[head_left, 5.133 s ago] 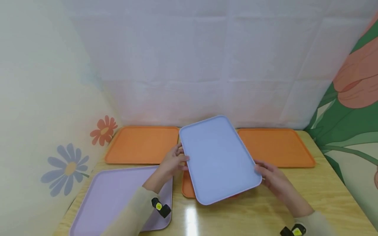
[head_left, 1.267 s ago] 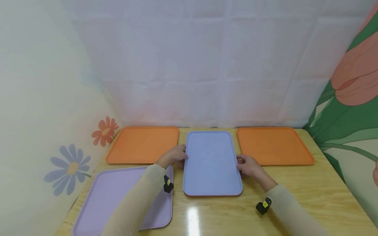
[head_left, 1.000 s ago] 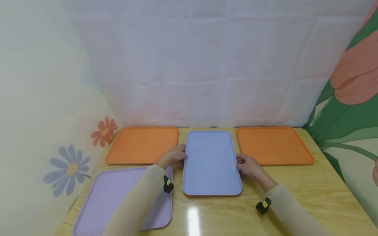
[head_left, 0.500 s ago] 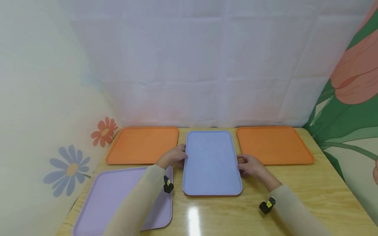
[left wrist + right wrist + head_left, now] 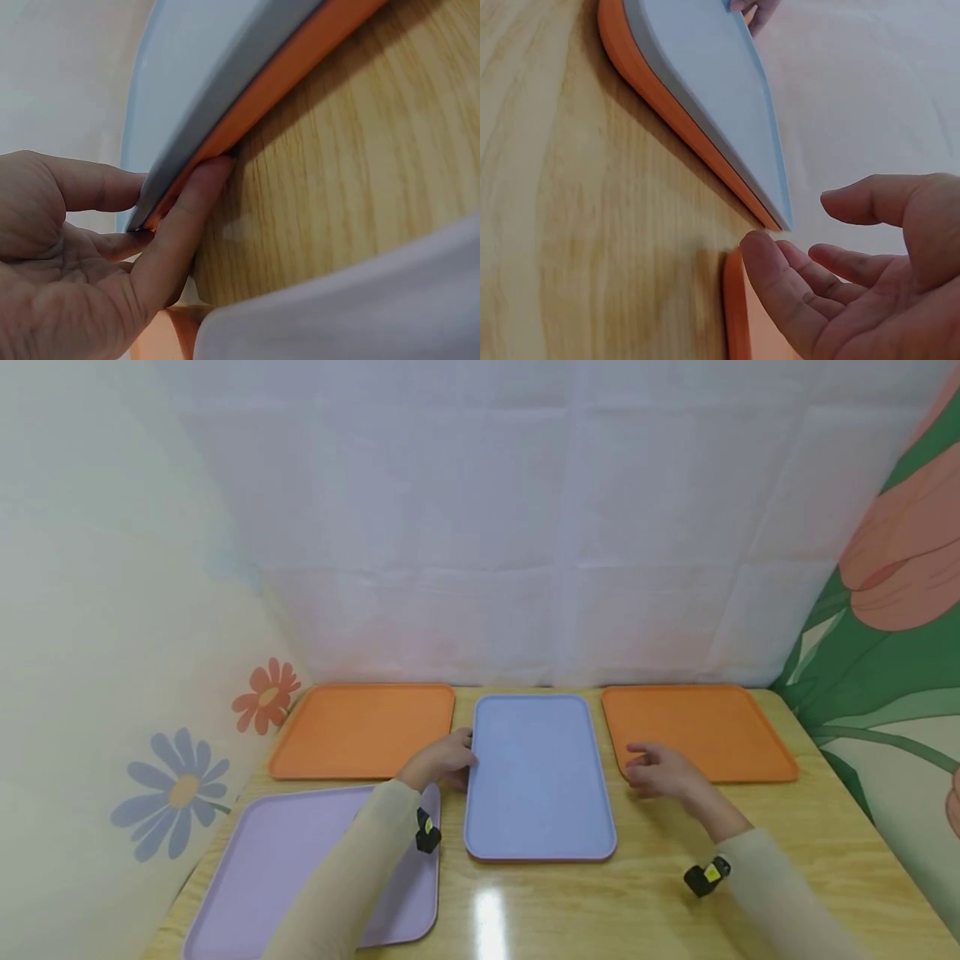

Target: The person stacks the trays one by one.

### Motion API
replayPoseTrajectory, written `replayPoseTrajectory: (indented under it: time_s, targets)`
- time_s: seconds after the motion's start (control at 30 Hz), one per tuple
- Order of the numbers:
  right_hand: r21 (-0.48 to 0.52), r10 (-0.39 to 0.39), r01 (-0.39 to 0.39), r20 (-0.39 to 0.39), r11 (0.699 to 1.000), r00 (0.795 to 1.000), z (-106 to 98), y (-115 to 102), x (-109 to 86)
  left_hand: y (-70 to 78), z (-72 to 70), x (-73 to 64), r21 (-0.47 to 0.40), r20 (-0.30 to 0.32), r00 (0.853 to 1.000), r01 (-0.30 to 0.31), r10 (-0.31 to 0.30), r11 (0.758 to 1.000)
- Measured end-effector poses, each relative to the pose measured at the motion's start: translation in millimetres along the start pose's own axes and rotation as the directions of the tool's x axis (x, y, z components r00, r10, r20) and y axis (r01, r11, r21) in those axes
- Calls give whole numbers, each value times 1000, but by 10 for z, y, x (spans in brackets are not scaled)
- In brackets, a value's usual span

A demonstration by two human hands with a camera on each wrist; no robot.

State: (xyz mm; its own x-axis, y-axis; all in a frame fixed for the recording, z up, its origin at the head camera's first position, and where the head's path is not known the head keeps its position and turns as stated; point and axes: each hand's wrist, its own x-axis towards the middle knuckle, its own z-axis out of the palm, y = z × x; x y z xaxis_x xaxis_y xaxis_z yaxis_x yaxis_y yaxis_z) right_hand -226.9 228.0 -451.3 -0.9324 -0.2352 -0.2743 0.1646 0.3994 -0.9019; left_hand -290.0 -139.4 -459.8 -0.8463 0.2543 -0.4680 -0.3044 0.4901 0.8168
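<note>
A light blue tray [image 5: 540,777] lies stacked on an orange tray [image 5: 675,129], which shows as a thin layer beneath it in both wrist views. My left hand [image 5: 444,760] is at the stack's left edge. In the left wrist view, its thumb and fingers [image 5: 184,217] hold the edge, touching the blue rim and the orange side below. To the right of the stack, apart from it, my right hand [image 5: 663,774] hovers with loosely bent fingers and nothing in them. It overlaps the near left corner of the right orange tray [image 5: 712,727] in the head view.
Another orange tray [image 5: 367,727] lies at the back left. A purple tray [image 5: 277,852] sits at the front left, partly under my left sleeve [image 5: 345,868]. All rest on a wooden table [image 5: 555,910], with a white cloth [image 5: 465,527] hanging behind it.
Earlier, both hands held the blue tray tilted in the air; it then came down onto the orange one. In the last half second my right hand has left its edge and moved right.
</note>
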Motion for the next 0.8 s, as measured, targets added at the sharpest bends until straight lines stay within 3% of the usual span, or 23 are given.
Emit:
replayPoseTrajectory:
  time_s: [0.57,0.8]
  targets:
    - [-69,-15,13,-30,998,999,-701,113,-220,-11,3,6,3,-13,1000,3,-3,1000]
    - [-109,-35,25,-91,994,995,-958,209,-255,-33,-5,22,13,0,1000,-6,6,1000]
